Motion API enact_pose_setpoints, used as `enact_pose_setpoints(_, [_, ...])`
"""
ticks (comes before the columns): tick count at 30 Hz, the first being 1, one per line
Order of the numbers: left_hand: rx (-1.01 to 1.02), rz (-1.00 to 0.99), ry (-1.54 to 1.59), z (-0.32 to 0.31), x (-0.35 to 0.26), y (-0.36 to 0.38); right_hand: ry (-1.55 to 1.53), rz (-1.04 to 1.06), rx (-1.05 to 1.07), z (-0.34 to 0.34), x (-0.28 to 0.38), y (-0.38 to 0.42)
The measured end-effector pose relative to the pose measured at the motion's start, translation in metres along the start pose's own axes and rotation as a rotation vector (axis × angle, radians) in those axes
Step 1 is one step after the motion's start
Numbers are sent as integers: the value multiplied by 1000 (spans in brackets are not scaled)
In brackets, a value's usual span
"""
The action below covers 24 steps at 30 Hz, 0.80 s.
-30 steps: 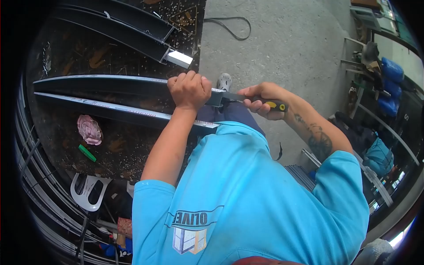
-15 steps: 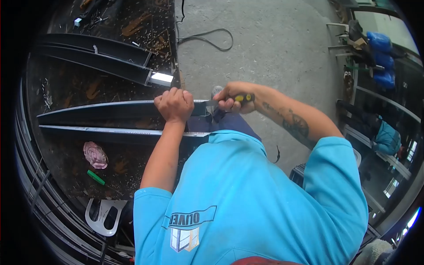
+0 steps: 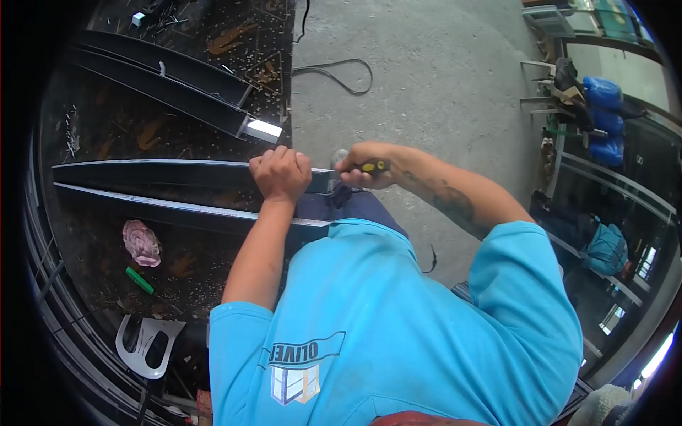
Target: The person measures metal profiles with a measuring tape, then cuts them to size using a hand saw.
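Note:
My left hand [image 3: 282, 174] is closed over a long dark metal profile [image 3: 177, 172] near its right end. This profile lies lengthwise on the dark worktable, its pale upper edge turned upward. In my right hand [image 3: 368, 163] is a hand tool with a black-and-yellow handle [image 3: 375, 167]. The fingers are wrapped round that handle, at the right end of the profile. Its working end is mostly hidden by my fingers. A second dark profile [image 3: 163, 202] with a pale edge runs just below the first, its right end close to my body.
Two more dark profiles [image 3: 170, 92] lie farther up the worktable [image 3: 99, 234], near a shiny square-ended piece [image 3: 262, 130]. A crumpled pink cloth [image 3: 142, 243] and a green object [image 3: 140, 280] rest lower left. A cable loop [image 3: 348, 78] and a white chair [image 3: 149, 348] are nearby.
My right hand and the tool have shifted slightly left and down, towards the profile's end. The left hand keeps its grip on the profile. The whole view has shifted a little.

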State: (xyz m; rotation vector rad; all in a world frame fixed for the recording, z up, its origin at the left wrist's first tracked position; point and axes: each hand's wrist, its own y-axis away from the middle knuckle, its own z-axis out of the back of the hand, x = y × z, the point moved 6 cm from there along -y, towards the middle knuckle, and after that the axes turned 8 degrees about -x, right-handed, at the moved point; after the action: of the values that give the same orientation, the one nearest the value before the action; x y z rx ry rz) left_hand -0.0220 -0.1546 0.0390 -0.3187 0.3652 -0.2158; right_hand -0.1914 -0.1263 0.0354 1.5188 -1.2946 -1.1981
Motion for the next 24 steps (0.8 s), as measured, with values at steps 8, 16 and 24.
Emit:
enact_pose_setpoints(8, [-10,-20,3,-3,5,0,110,291,-193,-5,-34,30])
enact_pose_setpoints(16, [-30,-37,-1,-4,2,4,-129,390,-217,-18,-66,24])
enact_pose_setpoints(24, [-38,-19,-31,-2,2,5,-172,573,-220,-34,-101,26])
